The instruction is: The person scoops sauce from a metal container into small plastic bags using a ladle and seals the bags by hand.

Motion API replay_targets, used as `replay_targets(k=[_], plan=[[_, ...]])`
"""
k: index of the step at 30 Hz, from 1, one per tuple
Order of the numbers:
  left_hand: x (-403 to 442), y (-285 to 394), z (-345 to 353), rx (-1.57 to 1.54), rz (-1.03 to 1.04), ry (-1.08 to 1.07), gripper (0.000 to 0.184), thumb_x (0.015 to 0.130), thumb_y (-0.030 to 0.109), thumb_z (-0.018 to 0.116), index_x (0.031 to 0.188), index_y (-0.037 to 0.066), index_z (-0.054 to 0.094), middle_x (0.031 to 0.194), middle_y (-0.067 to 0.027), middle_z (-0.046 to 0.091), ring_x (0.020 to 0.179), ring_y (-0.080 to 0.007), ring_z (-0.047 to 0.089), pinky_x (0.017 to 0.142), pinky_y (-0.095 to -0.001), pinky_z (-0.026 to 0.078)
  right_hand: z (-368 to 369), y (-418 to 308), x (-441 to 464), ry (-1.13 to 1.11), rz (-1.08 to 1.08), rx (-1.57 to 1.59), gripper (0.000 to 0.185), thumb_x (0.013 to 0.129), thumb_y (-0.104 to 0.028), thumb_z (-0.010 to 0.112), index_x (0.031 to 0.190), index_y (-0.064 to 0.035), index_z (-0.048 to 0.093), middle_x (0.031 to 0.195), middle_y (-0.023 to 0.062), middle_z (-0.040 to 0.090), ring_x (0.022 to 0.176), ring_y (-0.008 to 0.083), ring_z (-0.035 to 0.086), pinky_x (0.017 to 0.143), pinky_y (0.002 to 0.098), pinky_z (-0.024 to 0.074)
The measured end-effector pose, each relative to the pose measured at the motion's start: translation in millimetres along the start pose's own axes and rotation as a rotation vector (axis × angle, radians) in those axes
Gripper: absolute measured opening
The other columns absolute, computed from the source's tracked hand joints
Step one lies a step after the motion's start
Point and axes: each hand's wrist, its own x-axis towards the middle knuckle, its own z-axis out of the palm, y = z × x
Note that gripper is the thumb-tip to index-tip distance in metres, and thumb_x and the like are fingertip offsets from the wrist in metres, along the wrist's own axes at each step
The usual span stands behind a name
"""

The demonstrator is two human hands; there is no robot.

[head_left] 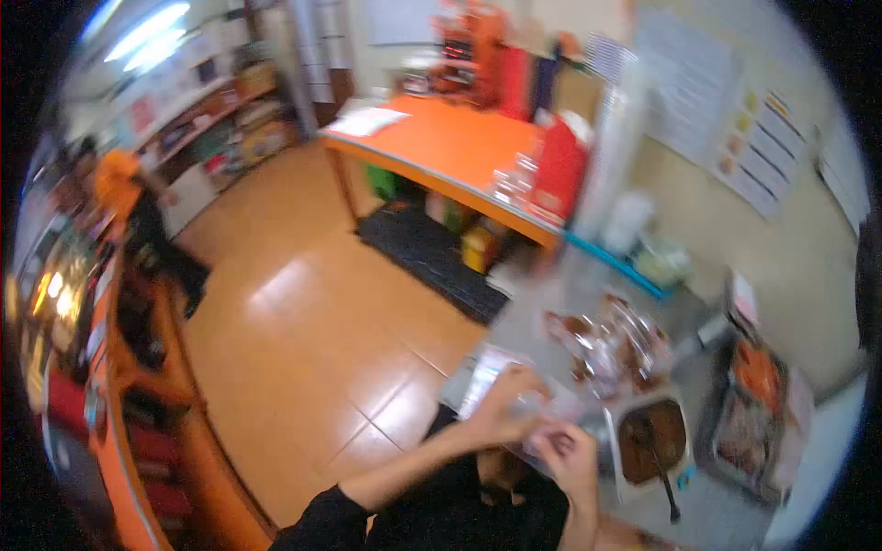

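Note:
At the near edge of a grey counter (pixel 542 321), my left hand (pixel 505 404) and my right hand (pixel 565 455) are close together. Between their bent fingers is a small clear plastic bag (pixel 542 436), blurred by motion. Beside my left hand lies a white, shiny packet (pixel 487 376). Right of my right hand, a metal tray (pixel 620 482) holds a brown filling (pixel 652 436) with a dark-handled utensil (pixel 669 491) in it. Behind the tray are several clear bags with brown contents (pixel 616 349).
A container with orange and pale packets (pixel 749 422) stands at the right. Beyond the counter is an orange table (pixel 432 142) with a red box (pixel 559 170). Across the tiled floor (pixel 294 312), a person in an orange top (pixel 119 184) stands by an orange counter (pixel 197 418) at the left.

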Motion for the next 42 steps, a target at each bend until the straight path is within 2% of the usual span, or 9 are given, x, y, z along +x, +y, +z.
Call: replay_targets(k=[15, 21, 23, 27, 30, 32, 36, 38, 42], plan=[[-3, 4, 9, 0.075, 0.086, -0.248, 0.024, 0.077, 0.014, 0.062, 0.067, -0.007, 0.059, 0.065, -0.0262, 0.055, 0.069, -0.045, 0.058, 0.065, -0.048, 0.047, -1, -34, 6, 0.189, -0.539, -0.618, 0.013, 0.087, -0.01, 0.069, 0.081, 0.0017, 0.068, 0.068, 0.0107, 0.062, 0.06, 0.023, 0.059, 0.059, 0.032, 0.049], [-1, 20, -11, 0.367, -0.202, -0.267, 0.039, 0.078, 0.016, 0.062, 0.109, -0.006, 0.056, 0.104, -0.0259, 0.06, 0.09, -0.0411, 0.061, 0.076, -0.0443, 0.052, 20, -63, 6, 0.558, -0.546, -0.866, 0.004, 0.082, -0.004, 0.07, 0.078, -0.0024, 0.069, 0.072, 0.0111, 0.063, 0.061, 0.0249, 0.062, 0.057, 0.0343, 0.0503], [-6, 14, -3, 0.202, 0.117, 0.034, 0.064, 0.078, 0.018, 0.065, 0.134, -0.001, 0.041, 0.129, -0.0246, 0.049, 0.112, -0.0394, 0.054, 0.089, -0.0446, 0.048, 20, -66, 6, 0.525, -0.528, -0.791, 0.004, 0.084, -0.006, 0.07, 0.083, -0.0017, 0.072, 0.082, 0.0126, 0.068, 0.069, 0.0272, 0.067, 0.062, 0.0373, 0.0542], [4, 33, -9, -0.138, 0.102, -0.346, 0.074, 0.077, 0.019, 0.069, 0.141, 0.001, 0.037, 0.137, -0.0242, 0.043, 0.125, -0.0385, 0.046, 0.101, -0.0448, 0.041, 6, -66, 5, 0.422, -0.713, -0.734, 0.007, 0.087, -0.008, 0.071, 0.088, -0.0008, 0.073, 0.089, 0.0141, 0.071, 0.078, 0.029, 0.069, 0.067, 0.0383, 0.0563], [4, 49, -21, -0.194, 0.21, -0.077, 0.044, 0.09, 0.033, 0.07, 0.121, 0.003, 0.06, 0.108, -0.0126, 0.066, 0.088, -0.0249, 0.067, 0.073, -0.0381, 0.053, -5, -73, -3, 0.406, -0.676, -0.709, 0.011, 0.089, -0.009, 0.07, 0.091, 0.0013, 0.073, 0.094, 0.0163, 0.072, 0.084, 0.0299, 0.069, 0.07, 0.0393, 0.0564], [1, 28, -24, 0.03, 0.161, -0.108, 0.081, 0.077, 0.023, 0.072, 0.145, 0.003, 0.033, 0.138, -0.0217, 0.044, 0.127, -0.0367, 0.045, 0.105, -0.044, 0.037, -2, -69, -8, 0.455, -0.566, -0.739, 0.01, 0.089, -0.009, 0.07, 0.09, 0.001, 0.073, 0.087, 0.0155, 0.071, 0.069, 0.0254, 0.067, 0.061, 0.0353, 0.0546], [-3, 39, -12, 0.376, 0.275, -0.04, 0.08, 0.077, 0.024, 0.073, 0.145, 0.004, 0.036, 0.141, -0.0196, 0.045, 0.13, -0.0366, 0.045, 0.106, -0.0425, 0.037, 9, -59, -7, 0.516, -0.644, -0.812, 0.007, 0.088, -0.006, 0.07, 0.089, -0.0006, 0.072, 0.074, 0.0113, 0.068, 0.053, 0.0181, 0.06, 0.049, 0.0296, 0.0497], [1, 49, 3, 0.292, 0.488, 0.038, 0.046, 0.09, 0.029, 0.069, 0.125, 0.002, 0.057, 0.113, -0.0162, 0.063, 0.092, -0.0305, 0.065, 0.077, -0.0404, 0.052, 18, -60, -10, 0.557, -0.624, -0.779, 0.007, 0.088, -0.007, 0.069, 0.089, -0.0011, 0.073, 0.07, 0.0099, 0.066, 0.052, 0.0176, 0.06, 0.049, 0.0296, 0.0491], [-10, 31, 26, 0.125, 0.41, -0.009, 0.047, 0.089, 0.03, 0.069, 0.127, 0.004, 0.056, 0.116, -0.0175, 0.062, 0.097, -0.0326, 0.063, 0.081, -0.04, 0.052, 16, -66, -17, 0.607, -0.544, -0.702, 0.01, 0.089, -0.012, 0.07, 0.093, -0.0038, 0.073, 0.071, 0.008, 0.067, 0.054, 0.0166, 0.059, 0.05, 0.0285, 0.0479]])
